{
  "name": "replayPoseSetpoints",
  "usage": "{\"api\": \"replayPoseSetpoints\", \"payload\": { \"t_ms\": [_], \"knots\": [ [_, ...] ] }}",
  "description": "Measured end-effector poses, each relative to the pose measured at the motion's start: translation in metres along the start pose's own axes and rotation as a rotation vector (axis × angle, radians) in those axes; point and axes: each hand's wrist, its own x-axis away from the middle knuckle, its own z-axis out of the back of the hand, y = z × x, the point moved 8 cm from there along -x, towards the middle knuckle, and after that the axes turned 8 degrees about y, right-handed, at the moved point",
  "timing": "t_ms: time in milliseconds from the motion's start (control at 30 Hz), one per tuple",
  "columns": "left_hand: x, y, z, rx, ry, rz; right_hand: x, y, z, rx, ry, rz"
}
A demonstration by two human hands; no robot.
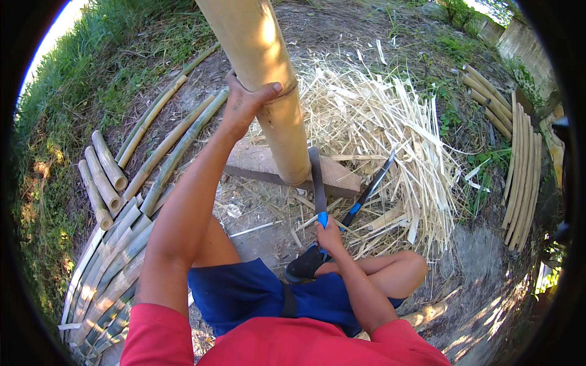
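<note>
Split bamboo strips, shavings (pale), second knife.

The bamboo pole stands upright on the wooden plank, which lies on the ground. Behind and to the right of it lies the heap of shavings. At the left lie the split bamboo strips, and at the far right the bamboo slats.

Bright daylight fills the scene, low and warm from the far left, where the sky blows out to white beyond the grass. Glare streaks the thick bamboo pole and the pale shavings. Dappled shadow covers the near right ground. Focus is sharp in the middle; fisheye bending curves the edges, and a black rim frames everything.
</note>
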Motion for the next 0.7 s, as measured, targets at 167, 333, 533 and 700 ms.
{"api": "replayPoseSetpoints", "payload": {
  "t_ms": [167, 333, 533, 700],
  "knots": [
    [0.004, 0.010, 0.001, 0.042, -0.055, -0.103, 0.009, -0.105, 0.027, 0.412, 0.279, 0.421],
    [0.014, 0.013, 0.000, 0.015, -0.016, -0.100, 0.026, -0.246, 0.061, 0.166, 0.411, 0.777],
    [0.017, 0.015, -0.011, -0.022, -0.027, -0.086, -0.009, -0.208, 0.035, 0.096, 0.460, 0.743],
    [0.016, 0.018, -0.021, 0.019, -0.001, -0.178, -0.056, -0.142, -0.003, 0.568, 0.205, 0.325]
  ]
}}
